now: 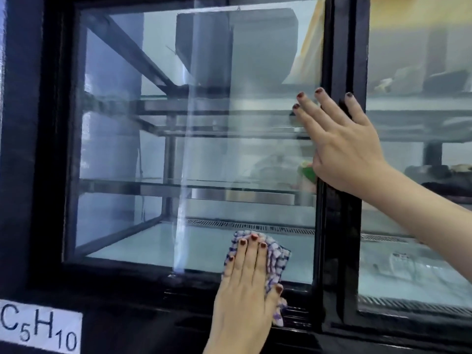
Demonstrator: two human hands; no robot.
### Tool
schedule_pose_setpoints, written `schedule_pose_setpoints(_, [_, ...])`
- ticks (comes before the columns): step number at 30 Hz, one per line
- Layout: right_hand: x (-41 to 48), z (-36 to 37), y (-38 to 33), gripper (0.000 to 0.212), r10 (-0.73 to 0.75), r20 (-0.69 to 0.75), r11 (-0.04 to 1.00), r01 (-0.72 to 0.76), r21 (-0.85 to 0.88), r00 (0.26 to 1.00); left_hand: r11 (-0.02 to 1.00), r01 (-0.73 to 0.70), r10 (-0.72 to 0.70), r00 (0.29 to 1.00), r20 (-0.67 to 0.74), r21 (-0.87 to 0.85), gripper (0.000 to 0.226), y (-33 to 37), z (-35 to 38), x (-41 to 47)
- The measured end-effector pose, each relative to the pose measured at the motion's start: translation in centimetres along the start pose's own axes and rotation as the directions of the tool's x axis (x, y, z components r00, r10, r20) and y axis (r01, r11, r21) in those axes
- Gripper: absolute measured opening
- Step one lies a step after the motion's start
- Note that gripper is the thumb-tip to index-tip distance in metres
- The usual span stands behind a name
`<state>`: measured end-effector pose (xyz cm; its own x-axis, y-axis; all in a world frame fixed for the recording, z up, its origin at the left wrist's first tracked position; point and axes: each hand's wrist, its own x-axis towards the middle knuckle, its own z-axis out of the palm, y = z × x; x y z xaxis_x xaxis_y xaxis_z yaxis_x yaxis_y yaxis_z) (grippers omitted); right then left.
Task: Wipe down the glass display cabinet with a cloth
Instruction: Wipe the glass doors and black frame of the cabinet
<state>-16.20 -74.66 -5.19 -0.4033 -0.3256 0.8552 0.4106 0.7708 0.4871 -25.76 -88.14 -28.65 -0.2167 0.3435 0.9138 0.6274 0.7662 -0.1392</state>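
Observation:
The glass display cabinet (51, 149) has a black frame and two sliding glass doors, with bare glass shelves inside. My left hand (249, 284) presses a blue-and-white checked cloth (277, 259) flat against the bottom of the left pane, fingers straight, over the lower frame edge. My right hand (339, 146) lies flat and spread on the black upright (337, 226) between the two doors, fingertips reaching onto the left pane. Streaks show on the glass.
A white label reading C5H10 (39, 325) is stuck at the cabinet's lower left. A vent grille (250, 227) runs along the cabinet floor. Blurred items (431, 80) sit on shelves behind the right pane. A green object (306, 171) shows through the glass by my right hand.

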Motion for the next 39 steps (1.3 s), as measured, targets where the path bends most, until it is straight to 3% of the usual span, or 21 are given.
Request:
schedule_pose_setpoints(5, [-0.4, 0.2, 0.4, 0.068, -0.042, -0.062, 0.999, 0.044, 0.027, 0.997, 0.998, 0.031, -0.031, 1.0, 0.003, -0.047, 0.065, -1.3, 0.0, 1.1])
schedule_pose_setpoints(10, [-0.4, 0.6, 0.7, 0.066, -0.072, -0.047, 0.994, 0.076, 0.077, 0.996, 0.938, 0.268, -0.305, 0.939, -0.157, -0.219, 0.069, -2.4, -1.6, 5.7])
schedule_pose_setpoints(12, [-0.6, 0.8, 0.8, 0.066, -0.095, -0.06, 0.992, 0.099, 0.077, 0.994, 0.924, 0.3, -0.342, 0.926, -0.162, -0.235, 0.07, -2.2, -1.7, 6.1])
schedule_pose_setpoints(17, [-0.7, 0.9, 0.6, 0.062, -0.093, -0.117, 0.989, 0.105, 0.102, 0.989, 0.995, 0.094, -0.095, 0.994, -0.046, -0.028, 0.067, -1.0, -0.4, 1.0])
schedule_pose_setpoints(20, [-0.8, 1.0, 0.5, 0.065, -0.091, -0.109, 0.988, 0.103, 0.112, 0.99, 0.998, 0.0, -0.003, 0.999, 0.047, 0.06, 0.078, 0.8, 0.2, -0.6])
schedule_pose_setpoints(24, [-1.0, 0.7, 0.3, 0.067, -0.1, -0.131, 0.986, 0.116, 0.117, 0.986, 0.983, -0.118, 0.113, 0.993, 0.042, 0.14, 0.085, 3.2, 0.3, -0.2])
schedule_pose_setpoints(30, [-1.3, 0.3, 0.3, 0.063, -0.063, -0.124, 0.99, 0.078, 0.121, 0.99, 0.998, -0.058, 0.054, 0.995, 0.082, 0.039, 0.071, -0.5, -0.8, 0.8])
schedule_pose_setpoints(33, [-1.6, 0.1, 0.8, 0.057, -0.028, -0.096, 0.992, 0.039, 0.122, 0.995, 0.98, 0.196, -0.196, 0.981, 0.0, -0.023, 0.07, -6.1, -1.6, 2.0])
schedule_pose_setpoints(35, [-1.6, -0.2, 2.0, 0.066, 0.033, -0.053, 0.994, -0.027, 0.11, 0.998, 0.945, 0.3, -0.296, 0.954, 0.052, -0.13, 0.076, -8.1, -1.4, 2.2])
schedule_pose_setpoints(37, [-1.2, -0.5, 3.3, 0.079, 0.109, -0.012, 0.988, -0.107, 0.111, 0.994, 0.956, 0.259, -0.256, 0.966, 0.04, -0.138, 0.073, -7.1, -0.9, 1.9])
schedule_pose_setpoints(39, [-0.9, -0.3, 3.8, 0.077, 0.179, -0.03, 0.974, -0.174, 0.144, 0.983, 0.982, 0.145, -0.146, 0.989, 0.005, -0.12, 0.067, -3.9, -0.3, 1.7])
